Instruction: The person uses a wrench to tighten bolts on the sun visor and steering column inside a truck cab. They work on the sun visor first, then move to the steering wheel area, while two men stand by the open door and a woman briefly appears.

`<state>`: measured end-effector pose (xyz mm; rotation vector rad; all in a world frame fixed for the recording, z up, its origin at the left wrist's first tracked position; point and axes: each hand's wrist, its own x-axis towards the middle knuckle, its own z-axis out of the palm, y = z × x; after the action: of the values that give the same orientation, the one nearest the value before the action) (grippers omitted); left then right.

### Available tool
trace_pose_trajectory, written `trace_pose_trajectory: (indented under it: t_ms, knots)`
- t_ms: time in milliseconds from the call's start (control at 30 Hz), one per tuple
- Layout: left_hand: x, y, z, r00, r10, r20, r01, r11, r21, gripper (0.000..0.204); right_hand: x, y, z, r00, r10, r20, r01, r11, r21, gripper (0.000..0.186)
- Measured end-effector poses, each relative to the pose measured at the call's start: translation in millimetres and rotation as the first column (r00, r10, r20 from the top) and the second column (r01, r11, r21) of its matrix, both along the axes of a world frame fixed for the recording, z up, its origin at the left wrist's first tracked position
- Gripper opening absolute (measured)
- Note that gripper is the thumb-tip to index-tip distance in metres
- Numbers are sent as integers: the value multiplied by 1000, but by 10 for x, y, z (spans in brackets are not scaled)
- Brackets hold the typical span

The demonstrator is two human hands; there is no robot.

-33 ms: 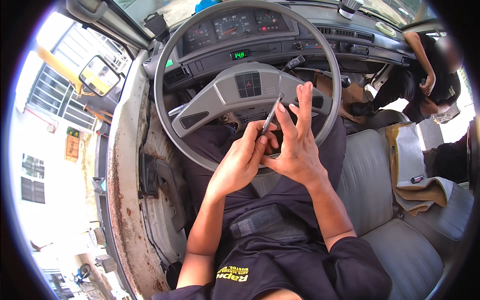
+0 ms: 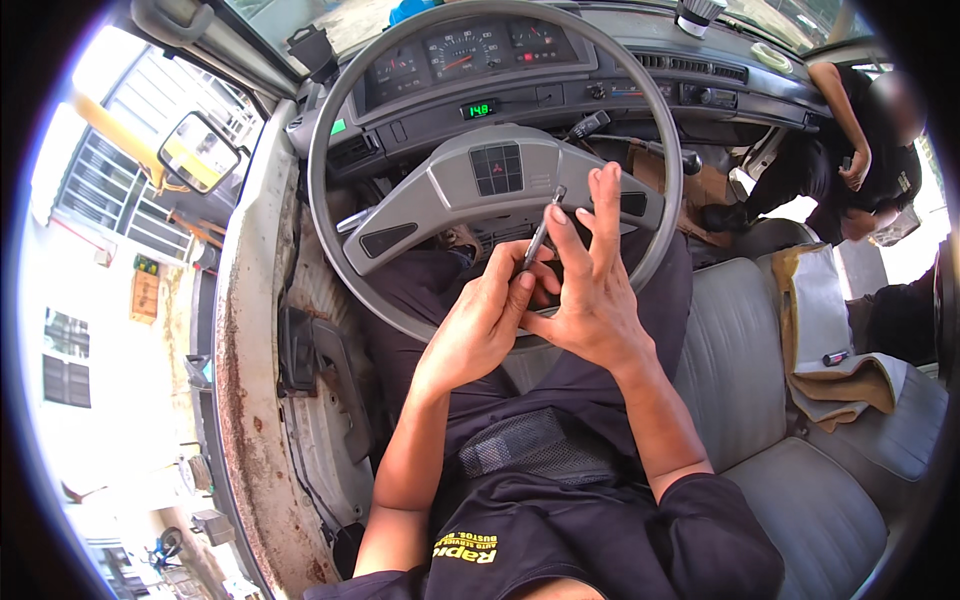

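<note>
My left hand [image 2: 475, 335] pinches a slim, grey metal, pen-like tool [image 2: 537, 243] between thumb and fingers. It slants up and to the right in front of the steering wheel [image 2: 676, 150]; its exact kind does not show. Beside it, my right hand [image 2: 600, 310] is open, its fingers stretched upward. The right index fingertip lies close alongside the tool's upper end; whether they touch I cannot tell. My right thumb reaches toward the left fingertips. Both hands are over my lap, at the lower part of the wheel.
Behind the wheel is the dashboard [image 2: 640, 90] with a lit green display [image 2: 479, 110]. A seat [image 2: 735, 350] is at my right, with a folded grey-and-tan mat [image 2: 815, 310] and a small dark cylinder [image 2: 834, 358] on it. Another person [image 2: 850, 150] is at the far right. A rusty door frame [image 2: 245, 400] borders my left.
My right index and middle fingertips have shifted very slightly left, the index toward the tool's upper end. The left hand's grip looks the same.
</note>
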<state>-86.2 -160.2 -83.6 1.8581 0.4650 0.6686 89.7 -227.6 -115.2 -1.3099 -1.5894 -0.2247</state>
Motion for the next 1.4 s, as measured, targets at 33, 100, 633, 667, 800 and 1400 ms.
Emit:
trace_pose_trajectory:
  t_ms: [33, 100, 633, 667, 800, 1400]
  knots:
    - [-3, 6, -14, 1000, -4, 24, 4, 1000, -19, 30, -7, -10, 6, 1000, 10, 15, -9, 999, -37, 138]
    - [-31, 5, -35, 1000, -1, -9, 1, 1000, -27, 32, -20, -41, 31, 999, 30, 43, -25, 993, -113, 140]
    - [-47, 77, 47, 995, -3, -103, 5, 1000, 17, 29, -11, -20, 95, 995, 18, 95, -1, 984, -176, 128]
    - [-43, 77, 32, 994, 4, -108, -3, 1000, 17, 29, -8, -23, 94, 996, 24, 85, -8, 983, -183, 126]
    - [9, 40, -3, 995, 43, -92, -41, 999, 27, 31, 1, -34, 75, 995, -6, 102, 26, 981, -190, 113]
    - [25, 68, 4, 985, 166, -44, -163, 984, 66, 22, -10, -33, 150, 987, 6, 162, 38, 963, -265, 104]
